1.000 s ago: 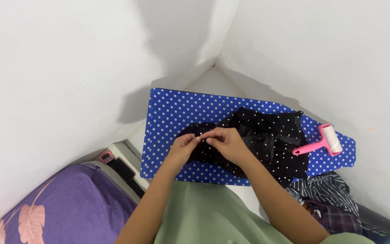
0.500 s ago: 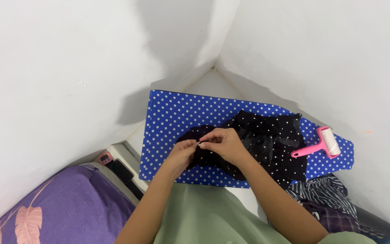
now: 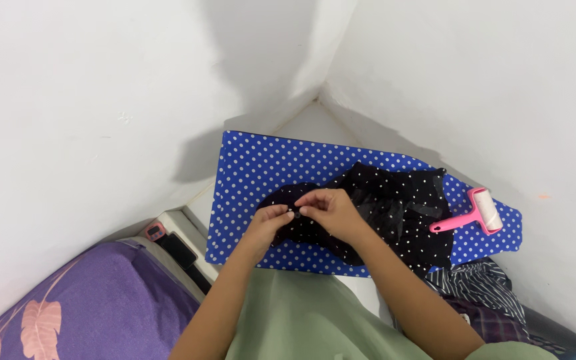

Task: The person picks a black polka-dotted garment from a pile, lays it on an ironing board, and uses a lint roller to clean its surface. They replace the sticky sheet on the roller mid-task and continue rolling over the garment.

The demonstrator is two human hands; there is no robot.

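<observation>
Head view: black dotted garment [image 3: 395,210] spread on blue dotted board cover [image 3: 255,167]. Small fold near its left end pinched between fingertips of left hand [image 3: 268,223] and right hand [image 3: 328,210], both nearly closed on cloth. Risk judged: thin fabric slipped from pinch; pink lint roller [image 3: 476,212] knocked off board edge by elbow. No packages, labels or signs seen.

- A home is shown, likely a bedroom corner where laundry is handled.
- Beneath the hands [image 3: 301,217], a blue polka-dot ironing board [image 3: 248,167] is set against plain white walls [image 3: 88,100].
- Left of the hands, purple floral bedding [image 3: 101,300] is seen.
- To the right, a pink lint roller [image 3: 475,213] and heaped clothes [image 3: 481,287] are seen.
</observation>
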